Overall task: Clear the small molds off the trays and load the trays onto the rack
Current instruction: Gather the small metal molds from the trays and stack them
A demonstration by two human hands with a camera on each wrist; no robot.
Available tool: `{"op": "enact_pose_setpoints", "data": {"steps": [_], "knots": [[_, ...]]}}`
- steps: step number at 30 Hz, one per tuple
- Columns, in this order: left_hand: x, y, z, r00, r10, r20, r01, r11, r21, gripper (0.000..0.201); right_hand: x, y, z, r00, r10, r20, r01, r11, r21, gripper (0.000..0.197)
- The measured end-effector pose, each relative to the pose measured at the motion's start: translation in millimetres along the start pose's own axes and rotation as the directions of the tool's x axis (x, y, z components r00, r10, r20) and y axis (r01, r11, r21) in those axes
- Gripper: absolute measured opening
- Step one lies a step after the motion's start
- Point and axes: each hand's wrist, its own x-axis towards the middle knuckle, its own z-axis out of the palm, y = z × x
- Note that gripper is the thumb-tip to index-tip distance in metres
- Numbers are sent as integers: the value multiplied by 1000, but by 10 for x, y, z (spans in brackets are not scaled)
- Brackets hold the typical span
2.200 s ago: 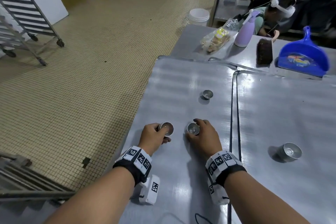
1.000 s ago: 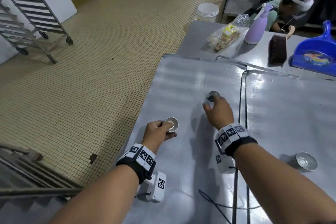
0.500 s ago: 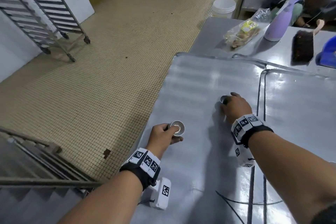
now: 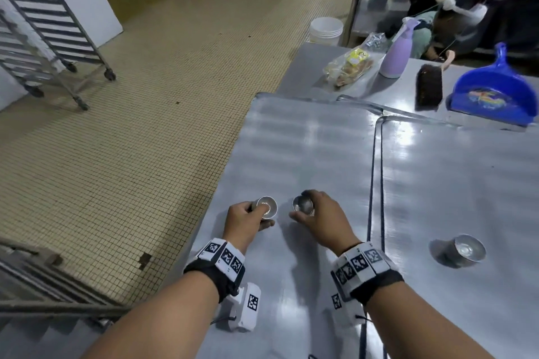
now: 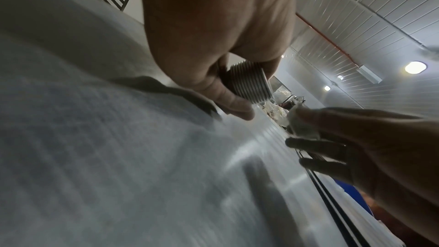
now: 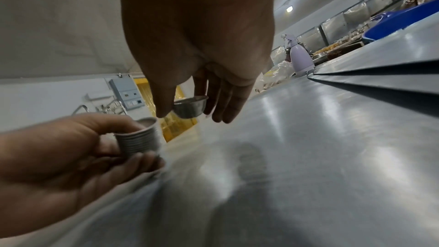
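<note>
My left hand [image 4: 260, 213] grips a stack of nested small fluted metal molds [image 4: 267, 207], held just above the near part of the left tray [image 4: 306, 140]; the left wrist view shows the stack's [image 5: 247, 84] ribbed side between thumb and fingers. Right beside it, my right hand [image 4: 306, 208] pinches a single small mold [image 4: 303, 204], tilted in the fingers [image 6: 190, 107]. Another small mold [image 4: 463, 249] stands alone on the right tray [image 4: 452, 178]. A wheeled tray rack [image 4: 43, 23] stands across the floor at far left.
Beyond the trays the steel table holds a lilac spray bottle [image 4: 398, 52], a brush [image 4: 428, 86], a blue dustpan [image 4: 493, 93] and a bag of food [image 4: 350, 65]. A person [image 4: 463, 14] sits behind the table. White buckets [image 4: 325, 29] stand on the floor. Another rack's rails [image 4: 43, 285] are at lower left.
My right hand reached out to the far mold on the left tray, picked it up and drew back beside my left hand's stack. The left hand stayed in place.
</note>
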Motion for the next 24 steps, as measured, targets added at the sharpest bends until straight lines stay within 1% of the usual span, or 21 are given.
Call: {"op": "enact_pose_setpoints", "data": {"steps": [1, 2, 5, 7, 12, 14, 16, 19, 21, 22, 24], "knots": [[-16, -4, 21, 1000, 4, 2, -4, 1000, -19, 24, -76, -41, 1, 999, -23, -36, 25, 997, 69, 53], [-36, -9, 47, 1000, 4, 7, -4, 999, -39, 25, -148, -80, -5, 996, -51, -66, 60, 990, 127, 54], [-129, -24, 141, 1000, -2, 30, 6, 995, -102, 25, -282, -186, -4, 991, -114, -76, 126, 975, 182, 54], [-194, -31, 206, 999, -9, 36, 14, 989, -150, 23, -324, -239, 3, 990, -132, -59, 140, 976, 169, 56], [-326, -65, 319, 999, -32, 36, 37, 988, -153, 37, -393, -221, 26, 988, -150, -36, 153, 979, 136, 53], [-363, -91, 324, 998, -32, 45, 38, 988, -151, 39, -417, -184, 13, 987, -159, -40, 163, 978, 133, 54], [-395, -110, 337, 998, -20, 66, 29, 989, -143, 37, -450, -139, -11, 986, -166, -30, 168, 977, 128, 59], [-465, -104, 407, 996, -3, 90, 13, 994, -110, 42, -522, -53, -98, 986, -168, -2, 168, 980, 106, 72], [-479, -109, 469, 996, -10, 89, 19, 995, -100, 33, -582, 34, -234, 988, -156, -14, 156, 983, 94, 72], [-484, -116, 504, 996, -22, 92, 30, 996, -87, 27, -611, 91, -337, 989, -146, -38, 149, 986, 71, 69], [-504, -122, 596, 993, -53, 108, 56, 998, -25, 23, -661, 236, -600, 984, -126, -130, 125, 992, -16, 58]]}}
